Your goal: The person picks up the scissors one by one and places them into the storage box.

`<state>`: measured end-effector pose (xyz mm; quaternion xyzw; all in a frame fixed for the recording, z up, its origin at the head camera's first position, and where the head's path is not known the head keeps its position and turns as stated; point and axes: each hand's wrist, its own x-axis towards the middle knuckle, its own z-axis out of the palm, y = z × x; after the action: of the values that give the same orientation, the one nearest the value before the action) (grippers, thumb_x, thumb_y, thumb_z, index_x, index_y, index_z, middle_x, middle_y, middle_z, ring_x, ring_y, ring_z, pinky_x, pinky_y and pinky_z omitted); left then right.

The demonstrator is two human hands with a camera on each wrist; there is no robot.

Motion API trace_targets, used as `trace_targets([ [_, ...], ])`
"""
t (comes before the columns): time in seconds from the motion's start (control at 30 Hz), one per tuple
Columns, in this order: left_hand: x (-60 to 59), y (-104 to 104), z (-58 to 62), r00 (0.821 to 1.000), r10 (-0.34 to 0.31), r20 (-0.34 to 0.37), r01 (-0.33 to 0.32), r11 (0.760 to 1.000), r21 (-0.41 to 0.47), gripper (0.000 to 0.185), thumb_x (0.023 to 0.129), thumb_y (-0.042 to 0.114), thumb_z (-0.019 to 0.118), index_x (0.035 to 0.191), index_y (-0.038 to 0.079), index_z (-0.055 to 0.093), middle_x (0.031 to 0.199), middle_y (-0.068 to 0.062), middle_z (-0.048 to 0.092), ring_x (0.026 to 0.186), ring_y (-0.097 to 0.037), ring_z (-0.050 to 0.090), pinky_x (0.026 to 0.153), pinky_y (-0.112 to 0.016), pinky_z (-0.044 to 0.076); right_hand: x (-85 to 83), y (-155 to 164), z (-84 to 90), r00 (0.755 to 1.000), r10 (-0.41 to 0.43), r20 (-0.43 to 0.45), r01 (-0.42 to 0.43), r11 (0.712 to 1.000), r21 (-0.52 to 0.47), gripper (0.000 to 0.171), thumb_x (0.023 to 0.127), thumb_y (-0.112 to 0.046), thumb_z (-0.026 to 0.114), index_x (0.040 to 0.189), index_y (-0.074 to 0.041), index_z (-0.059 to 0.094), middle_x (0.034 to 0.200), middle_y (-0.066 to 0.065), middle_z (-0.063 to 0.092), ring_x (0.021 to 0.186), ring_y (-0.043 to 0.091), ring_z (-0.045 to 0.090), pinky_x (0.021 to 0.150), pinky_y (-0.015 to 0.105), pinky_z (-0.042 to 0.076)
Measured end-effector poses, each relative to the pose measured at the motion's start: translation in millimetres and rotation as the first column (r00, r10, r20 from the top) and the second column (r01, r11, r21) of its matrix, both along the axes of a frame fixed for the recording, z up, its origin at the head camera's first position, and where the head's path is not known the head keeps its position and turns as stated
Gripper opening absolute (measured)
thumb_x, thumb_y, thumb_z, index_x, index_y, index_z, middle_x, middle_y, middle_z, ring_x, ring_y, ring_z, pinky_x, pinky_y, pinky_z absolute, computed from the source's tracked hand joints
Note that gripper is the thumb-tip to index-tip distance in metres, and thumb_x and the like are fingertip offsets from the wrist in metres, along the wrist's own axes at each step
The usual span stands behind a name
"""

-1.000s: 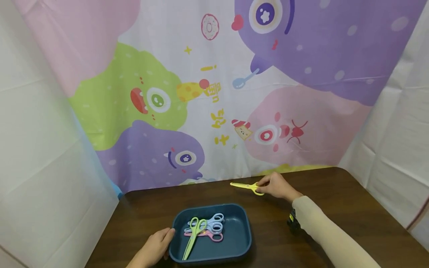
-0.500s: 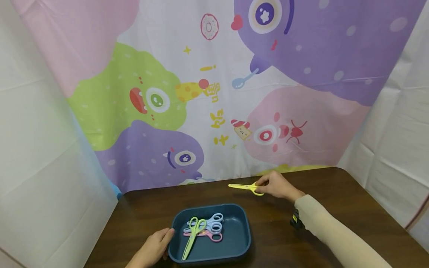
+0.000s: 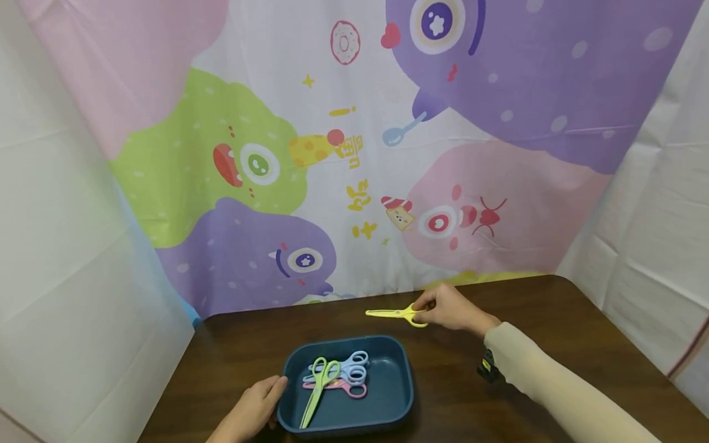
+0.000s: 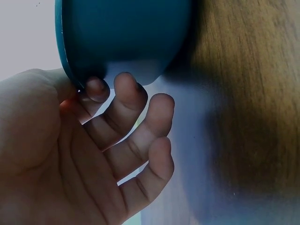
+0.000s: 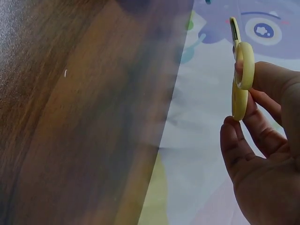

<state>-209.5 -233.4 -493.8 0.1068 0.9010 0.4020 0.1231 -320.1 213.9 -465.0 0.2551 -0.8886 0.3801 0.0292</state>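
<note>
My right hand (image 3: 451,307) pinches yellow scissors (image 3: 390,314) by the handle loops, blades pointing left, behind the tray's right side. In the right wrist view the scissors (image 5: 243,70) appear edge-on between thumb and fingers. At the near left, my left hand (image 3: 252,406) holds the left end of a dark blue tray (image 3: 388,397). The left wrist view has the fingers (image 4: 161,112) curled beside the tray's outer wall (image 4: 122,33), thumb at its rim. Inside the tray lie green scissors (image 3: 316,397) on top of light blue scissors (image 3: 354,372) and pink scissors (image 3: 354,389).
The tray stands on a dark wooden table (image 3: 471,381). A cartoon-printed cloth (image 3: 365,258) hangs along the table's back edge, and pale fabric walls (image 3: 648,246) rise at both sides. On the right wrist sits a black device (image 3: 487,368).
My right hand has carried the yellow scissors a little to the left and slightly nearer. The left hand stays at the tray, and the scissors in it lie as before.
</note>
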Motion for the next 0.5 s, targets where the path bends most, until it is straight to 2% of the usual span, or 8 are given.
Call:
trace_targets([
  [0.33, -2.1, -1, -2.1, 1.000, 0.001, 0.022, -0.001, 1.000, 0.006, 0.046, 0.111, 0.040, 0.042, 0.087, 0.003, 0.057, 0.066, -0.003, 0.055, 0.058, -0.021, 0.058, 0.054, -0.032, 0.047, 4.0, -5, 4.6, 1.000, 0.016, -0.023, -0.015, 1.000, 0.018, 0.014, 0.084, -0.021, 0.086, 0.096, -0.015, 0.083, 0.095, -0.002, 0.076, 0.082, 0.008, 0.066, 0.070, 0.025, 0.055],
  [0.5, -1.9, -1, -3.0, 1.000, -0.004, 0.016, 0.004, 1.000, 0.014, 0.046, 0.111, 0.039, 0.042, 0.086, 0.002, 0.057, 0.067, -0.003, 0.055, 0.058, -0.021, 0.058, 0.054, -0.031, 0.047, 7.3, -9, 10.8, 0.999, 0.029, -0.013, -0.029, 1.000, 0.010, 0.015, 0.085, -0.022, 0.086, 0.097, -0.015, 0.083, 0.093, -0.005, 0.076, 0.078, 0.008, 0.064, 0.068, 0.025, 0.055],
])
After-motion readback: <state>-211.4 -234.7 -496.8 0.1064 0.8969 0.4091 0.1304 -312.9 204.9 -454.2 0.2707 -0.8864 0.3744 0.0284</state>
